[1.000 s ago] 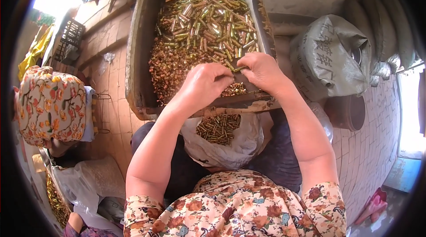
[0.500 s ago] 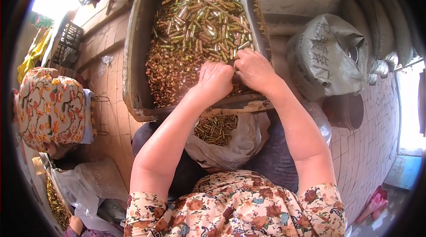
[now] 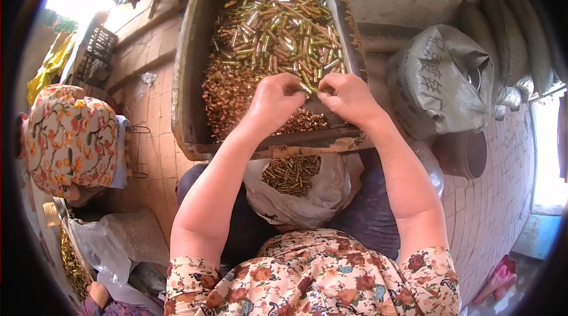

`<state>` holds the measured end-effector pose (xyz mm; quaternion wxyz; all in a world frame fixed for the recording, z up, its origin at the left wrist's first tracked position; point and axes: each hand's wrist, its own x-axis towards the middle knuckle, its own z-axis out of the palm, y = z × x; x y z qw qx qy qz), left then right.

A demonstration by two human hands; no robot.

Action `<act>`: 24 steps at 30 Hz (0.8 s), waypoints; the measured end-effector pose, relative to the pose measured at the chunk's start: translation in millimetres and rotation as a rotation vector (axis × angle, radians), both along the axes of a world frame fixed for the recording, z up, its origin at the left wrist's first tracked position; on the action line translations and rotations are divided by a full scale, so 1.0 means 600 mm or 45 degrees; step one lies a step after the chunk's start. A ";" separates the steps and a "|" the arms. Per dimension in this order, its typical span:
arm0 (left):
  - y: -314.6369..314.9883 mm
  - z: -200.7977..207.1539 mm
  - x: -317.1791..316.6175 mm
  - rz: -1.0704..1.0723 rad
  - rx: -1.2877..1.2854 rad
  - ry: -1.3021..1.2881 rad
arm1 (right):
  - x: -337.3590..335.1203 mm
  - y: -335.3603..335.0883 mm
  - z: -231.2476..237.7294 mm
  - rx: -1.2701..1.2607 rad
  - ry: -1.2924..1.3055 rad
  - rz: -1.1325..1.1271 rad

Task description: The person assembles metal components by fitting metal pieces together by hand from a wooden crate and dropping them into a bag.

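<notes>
With a short gold tube (image 3: 306,87) between the left hand (image 3: 277,103) and the right hand (image 3: 348,98), over the wooden box (image 3: 196,62), toward its near right corner; pinching narrow, not wide, on both sides, but cannot tell in which hand held fast; in the box too, lots of shiny tubes (image 3: 278,38) up to the far edge, and lots of little copper bits (image 3: 231,97) by the near left corner; just past the near edge, a white bag (image 3: 328,186) with gold tubes (image 3: 291,174) inside; past the right edge, a big grey sack (image 3: 441,82)
</notes>
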<state>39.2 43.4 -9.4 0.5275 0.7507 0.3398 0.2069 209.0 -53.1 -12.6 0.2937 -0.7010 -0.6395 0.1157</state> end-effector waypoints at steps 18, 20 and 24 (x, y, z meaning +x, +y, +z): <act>-0.004 0.019 -0.055 0.096 -0.585 -0.474 | -0.048 -0.014 0.014 -0.050 1.177 -0.029; -0.004 0.020 -0.056 0.103 -0.651 -0.485 | -0.052 -0.013 0.020 -0.036 1.233 -0.038; -0.007 0.026 -0.059 0.132 -0.655 -0.513 | -0.053 -0.011 0.024 -0.021 1.396 -0.033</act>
